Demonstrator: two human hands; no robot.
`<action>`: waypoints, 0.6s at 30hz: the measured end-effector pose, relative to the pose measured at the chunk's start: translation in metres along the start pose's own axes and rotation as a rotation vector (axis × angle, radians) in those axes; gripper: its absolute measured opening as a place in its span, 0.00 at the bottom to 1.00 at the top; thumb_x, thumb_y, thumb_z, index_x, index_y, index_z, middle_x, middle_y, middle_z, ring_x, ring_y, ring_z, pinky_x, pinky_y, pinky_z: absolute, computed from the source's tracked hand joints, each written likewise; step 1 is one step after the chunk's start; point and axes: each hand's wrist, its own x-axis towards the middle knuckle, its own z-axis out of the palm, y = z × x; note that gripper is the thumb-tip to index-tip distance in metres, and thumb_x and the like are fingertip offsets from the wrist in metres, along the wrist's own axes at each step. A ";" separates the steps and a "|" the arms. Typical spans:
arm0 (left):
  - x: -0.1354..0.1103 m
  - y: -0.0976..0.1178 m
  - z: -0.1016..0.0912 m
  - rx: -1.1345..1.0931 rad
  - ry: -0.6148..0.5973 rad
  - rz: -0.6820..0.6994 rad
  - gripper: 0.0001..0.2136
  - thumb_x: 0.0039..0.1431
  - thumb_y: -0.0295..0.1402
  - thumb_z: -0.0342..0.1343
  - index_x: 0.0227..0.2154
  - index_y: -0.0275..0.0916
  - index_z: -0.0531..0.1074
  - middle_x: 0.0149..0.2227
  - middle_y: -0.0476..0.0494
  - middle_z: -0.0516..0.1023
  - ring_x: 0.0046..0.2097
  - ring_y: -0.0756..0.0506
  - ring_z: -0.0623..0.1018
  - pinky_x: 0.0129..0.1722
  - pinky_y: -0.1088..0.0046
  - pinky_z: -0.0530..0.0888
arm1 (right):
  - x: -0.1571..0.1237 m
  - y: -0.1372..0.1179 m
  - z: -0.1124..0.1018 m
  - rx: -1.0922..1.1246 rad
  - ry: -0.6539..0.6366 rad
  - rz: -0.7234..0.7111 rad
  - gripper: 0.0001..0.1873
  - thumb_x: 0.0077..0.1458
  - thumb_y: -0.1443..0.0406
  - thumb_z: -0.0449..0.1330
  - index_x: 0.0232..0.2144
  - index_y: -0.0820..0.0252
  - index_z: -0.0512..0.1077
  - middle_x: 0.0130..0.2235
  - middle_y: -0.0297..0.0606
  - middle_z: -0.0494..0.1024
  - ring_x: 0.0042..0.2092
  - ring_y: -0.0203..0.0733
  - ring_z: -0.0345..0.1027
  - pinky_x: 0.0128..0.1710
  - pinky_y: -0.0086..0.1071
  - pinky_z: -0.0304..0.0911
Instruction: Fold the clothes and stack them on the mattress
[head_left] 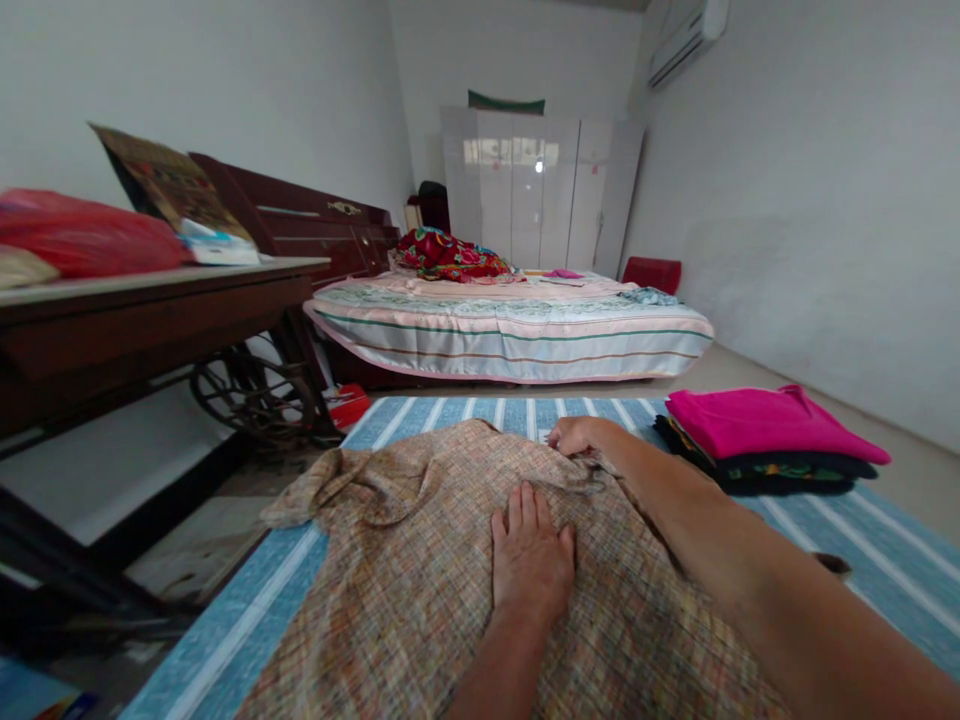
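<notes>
A brown checked shirt (420, 560) lies spread over the blue-and-white striped bed surface, one sleeve (352, 485) out to the left with wrinkles in it. My left hand (531, 555) rests flat on the middle of the shirt, palm down, fingers stretched out. Farther off, my right hand (581, 437) has its fingers curled at the shirt's far right edge, around the shoulder, where the cloth bunches up. My right forearm crosses over the shirt's right side and hides part of it.
Folded clothes, a pink one (772, 425) on top of dark ones, are stacked at the right. At left stands a sewing-machine table (150, 310) with an iron wheel (255, 390) and a red plastic bag (97, 235). Beyond are another bed (510, 340) and a white wardrobe (525, 190).
</notes>
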 end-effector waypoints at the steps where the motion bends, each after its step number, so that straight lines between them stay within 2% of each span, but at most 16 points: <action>1: 0.000 0.000 0.000 -0.002 0.004 0.001 0.29 0.63 0.44 0.33 0.61 0.32 0.55 0.64 0.38 0.52 0.65 0.39 0.51 0.60 0.52 0.53 | -0.001 -0.001 0.000 -0.028 0.002 0.002 0.09 0.55 0.64 0.60 0.37 0.64 0.73 0.34 0.35 0.77 0.33 0.37 0.72 0.34 0.33 0.68; 4: 0.000 -0.001 0.001 -0.001 0.014 0.007 0.29 0.63 0.44 0.32 0.61 0.32 0.55 0.65 0.38 0.51 0.65 0.39 0.51 0.60 0.52 0.52 | -0.001 -0.006 -0.004 -0.101 0.088 0.005 0.11 0.57 0.61 0.59 0.36 0.65 0.72 0.36 0.37 0.77 0.36 0.38 0.72 0.38 0.36 0.68; 8: 0.001 -0.001 0.003 0.001 0.001 0.001 0.29 0.63 0.45 0.32 0.61 0.32 0.54 0.65 0.38 0.49 0.65 0.39 0.50 0.60 0.52 0.53 | 0.002 -0.012 -0.022 -0.129 0.323 -0.009 0.09 0.51 0.65 0.60 0.36 0.62 0.74 0.42 0.44 0.77 0.46 0.44 0.70 0.41 0.29 0.63; 12: 0.001 -0.001 0.001 -0.006 -0.008 -0.010 0.30 0.63 0.46 0.32 0.62 0.33 0.52 0.66 0.40 0.47 0.66 0.39 0.49 0.61 0.52 0.53 | 0.001 -0.011 -0.042 -0.103 0.542 0.041 0.15 0.50 0.67 0.56 0.42 0.62 0.73 0.46 0.48 0.76 0.48 0.48 0.69 0.41 0.30 0.63; 15: 0.001 0.000 -0.001 0.003 -0.032 0.008 0.29 0.63 0.45 0.31 0.62 0.33 0.53 0.66 0.40 0.47 0.66 0.39 0.49 0.61 0.52 0.52 | -0.001 -0.009 -0.048 -0.069 0.679 0.072 0.18 0.53 0.70 0.52 0.47 0.60 0.69 0.46 0.47 0.75 0.49 0.47 0.68 0.42 0.31 0.62; 18: 0.001 0.000 -0.003 0.008 -0.048 0.013 0.29 0.63 0.44 0.31 0.62 0.33 0.53 0.66 0.40 0.47 0.66 0.39 0.49 0.61 0.51 0.52 | 0.001 -0.010 -0.043 -0.038 0.752 0.036 0.19 0.54 0.71 0.50 0.47 0.58 0.68 0.45 0.43 0.75 0.49 0.45 0.68 0.43 0.30 0.61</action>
